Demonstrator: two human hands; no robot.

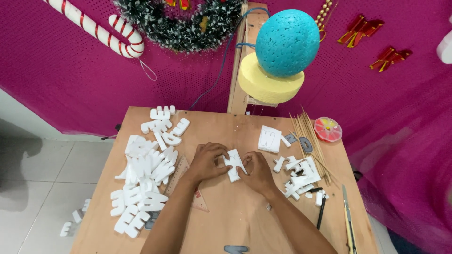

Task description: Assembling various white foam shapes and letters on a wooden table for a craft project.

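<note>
- Both hands are closing together on one small white foam block with a pencilled outline (234,164) near the middle of the wooden table (235,221): the left hand (207,162) is pinching its left side and the right hand (256,171) is pressing against its right side. The fingers are wrapping the piece, so I cannot tell how much of it is already cut free.
- The foam looks brittle, so squeezing or bending too hard is likely to snap the piece across a thin part instead of along the drawn line.
- Crumbs are probably breaking off at the edges; the heap of white foam offcuts (299,176) toward the right edge suggests how easily this material is fragmenting.
- The pile of finished white foam letters (146,174) is sitting close to the left edge, just beside the left forearm; an elbow sweep could push some off, and a few white pieces (73,221) are already lying on the tiled floor.
- A slim utility knife (347,221) is lying near the right front corner, and a black pen (321,211) just inside it; a blind reach to the right is risking a cut or a knock.
- The bundle of thin wooden skewers (310,141) is fanning out near the far right corner beside a round red bead box (327,129); a nudge could scatter both.
- Another square white foam piece with a drawn shape (270,139) is lying just beyond the right hand, easily dented.
</note>
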